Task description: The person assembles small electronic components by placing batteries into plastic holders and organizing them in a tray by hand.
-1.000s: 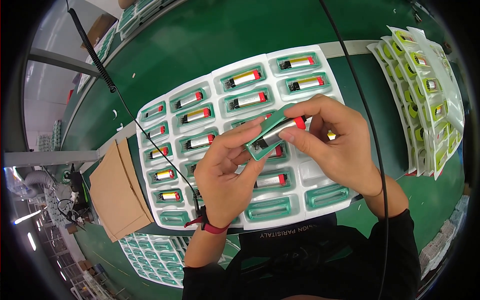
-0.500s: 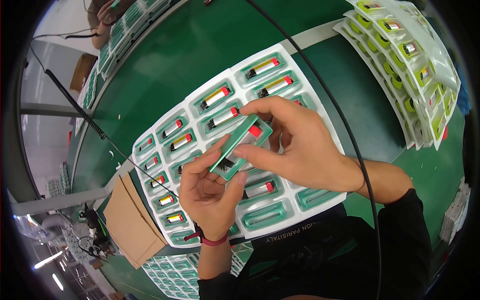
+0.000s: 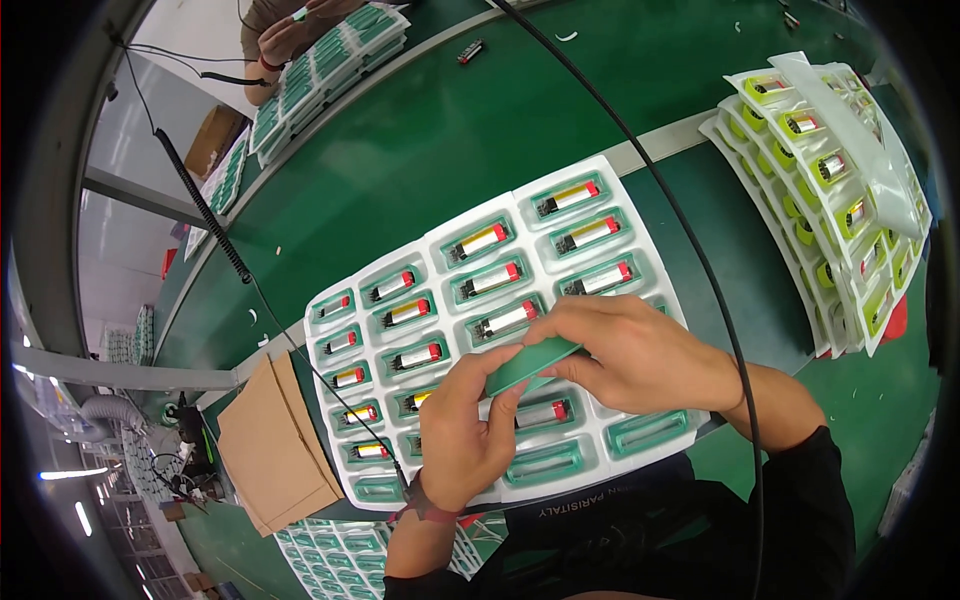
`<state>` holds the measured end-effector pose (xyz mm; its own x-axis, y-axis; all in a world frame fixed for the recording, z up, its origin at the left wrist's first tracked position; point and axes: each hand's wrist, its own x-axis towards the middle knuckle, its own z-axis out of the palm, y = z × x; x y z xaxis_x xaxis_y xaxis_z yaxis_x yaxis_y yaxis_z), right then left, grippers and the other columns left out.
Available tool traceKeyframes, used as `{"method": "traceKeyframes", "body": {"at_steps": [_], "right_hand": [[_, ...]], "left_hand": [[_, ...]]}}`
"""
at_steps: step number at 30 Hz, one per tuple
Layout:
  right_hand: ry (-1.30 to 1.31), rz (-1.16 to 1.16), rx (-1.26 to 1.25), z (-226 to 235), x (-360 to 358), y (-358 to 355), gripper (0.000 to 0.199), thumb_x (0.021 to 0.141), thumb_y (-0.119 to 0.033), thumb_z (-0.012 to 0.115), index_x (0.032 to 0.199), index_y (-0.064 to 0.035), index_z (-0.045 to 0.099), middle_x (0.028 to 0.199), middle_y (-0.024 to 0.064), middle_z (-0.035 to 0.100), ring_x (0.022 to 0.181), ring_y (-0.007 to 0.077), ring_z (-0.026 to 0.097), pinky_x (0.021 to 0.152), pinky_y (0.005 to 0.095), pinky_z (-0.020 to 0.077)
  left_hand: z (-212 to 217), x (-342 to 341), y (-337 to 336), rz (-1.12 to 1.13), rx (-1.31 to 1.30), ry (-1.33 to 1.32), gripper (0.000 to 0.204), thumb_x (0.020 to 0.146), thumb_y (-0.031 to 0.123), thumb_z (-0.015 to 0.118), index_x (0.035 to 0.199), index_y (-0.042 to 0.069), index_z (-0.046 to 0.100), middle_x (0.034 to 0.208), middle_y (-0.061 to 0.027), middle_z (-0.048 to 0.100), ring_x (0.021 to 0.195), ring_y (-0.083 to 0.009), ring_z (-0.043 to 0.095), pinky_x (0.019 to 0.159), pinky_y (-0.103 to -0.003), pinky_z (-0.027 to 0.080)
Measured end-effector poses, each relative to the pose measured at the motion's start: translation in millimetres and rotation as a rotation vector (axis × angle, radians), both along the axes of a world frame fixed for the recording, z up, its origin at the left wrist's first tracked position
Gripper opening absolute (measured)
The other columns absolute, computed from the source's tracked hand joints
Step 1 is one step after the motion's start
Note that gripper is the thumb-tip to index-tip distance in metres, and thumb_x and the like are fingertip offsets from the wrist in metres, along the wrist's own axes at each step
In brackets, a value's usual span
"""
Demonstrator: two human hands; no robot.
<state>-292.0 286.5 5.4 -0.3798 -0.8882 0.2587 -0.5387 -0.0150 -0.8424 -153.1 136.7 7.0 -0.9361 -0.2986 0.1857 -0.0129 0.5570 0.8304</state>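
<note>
A green plastic casing is held between both hands above the tray, its flat face turned up. What lies inside it is hidden now. My left hand pinches its left end between thumb and fingers. The right end is gripped by my right hand, thumb below and fingers over the top. Beneath them sits a white moulded tray with rows of green casings. Most casings hold a silver or yellow cylindrical cell with a red end and black wires. An empty green casing lies in the near row.
Brown cardboard sheets lie left of the tray. Stacked white trays with yellow-green casings stand at right. A black cable crosses in front of my right forearm. Across the bench, another person's hands work beside stacked trays.
The casing has been turned over: its open side with a red-ended cell showed before, and now its flat green face does. Both hands have shifted grip. The whole view has moved somewhat.
</note>
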Motion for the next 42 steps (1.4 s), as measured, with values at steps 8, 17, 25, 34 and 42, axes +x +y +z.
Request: {"method": "traceKeyframes", "body": {"at_steps": [8, 17, 25, 34, 42], "right_hand": [[0.072, -0.028, 0.006, -1, -6, 5, 0.028, 0.084, -0.013, 0.064, 0.109, -0.0031, 0.057, 0.092, 0.0137, 0.062, 0.081, 0.0354, 0.062, 0.067, 0.0404, 0.0503], [-0.165, -0.005, -0.05, -8, 5, -6, 0.022, 0.084, -0.014, 0.061, 0.095, 0.0052, 0.06, 0.087, 0.0207, 0.061, 0.087, 0.0384, 0.06, 0.075, 0.0435, 0.0471], [-0.134, -0.022, -0.056, -7, 10, -9, 0.02, 0.079, -0.006, 0.063, 0.096, 0.0032, 0.061, 0.09, 0.0156, 0.06, 0.09, 0.0337, 0.06, 0.075, 0.0401, 0.0486], [0.476, -0.141, -0.733, 3, 15, 2, 0.035, 0.068, -0.001, 0.065, 0.103, 0.0039, 0.063, 0.097, 0.0157, 0.061, 0.074, 0.0247, 0.061, 0.062, 0.0293, 0.0513], [0.591, -0.122, -0.842, 7, 28, -1, 0.025, 0.072, 0.001, 0.07, 0.095, 0.0026, 0.06, 0.1, 0.0208, 0.064, 0.08, 0.0256, 0.063, 0.059, 0.0281, 0.053]], "left_hand": [[22, -12, 1, -0.042, -0.202, -0.074, 0.023, 0.083, 0.002, 0.062, 0.106, 0.002, 0.061, 0.093, -0.0117, 0.067, 0.082, -0.0186, 0.066, 0.082, -0.031, 0.051], [18, 9, -1, 0.017, -0.118, -0.187, 0.021, 0.088, 0.003, 0.058, 0.108, -0.005, 0.057, 0.096, -0.0151, 0.062, 0.082, -0.017, 0.06, 0.071, -0.029, 0.051], [-7, 12, -7, 0.057, -0.039, 0.073, 0.021, 0.086, -0.003, 0.053, 0.106, -0.006, 0.056, 0.098, -0.0114, 0.06, 0.093, -0.0167, 0.058, 0.083, -0.029, 0.046], [-24, -8, -1, -0.059, 0.061, 0.681, 0.04, 0.086, -0.003, 0.059, 0.12, 0.0, 0.038, 0.129, -0.0345, 0.046, 0.114, -0.0424, 0.055, 0.092, -0.043, 0.05], [-20, 1, 0, -0.101, 0.162, 0.62, 0.044, 0.087, 0.009, 0.064, 0.116, 0.004, 0.031, 0.127, -0.0387, 0.044, 0.111, -0.0439, 0.056, 0.089, -0.041, 0.053]]}}
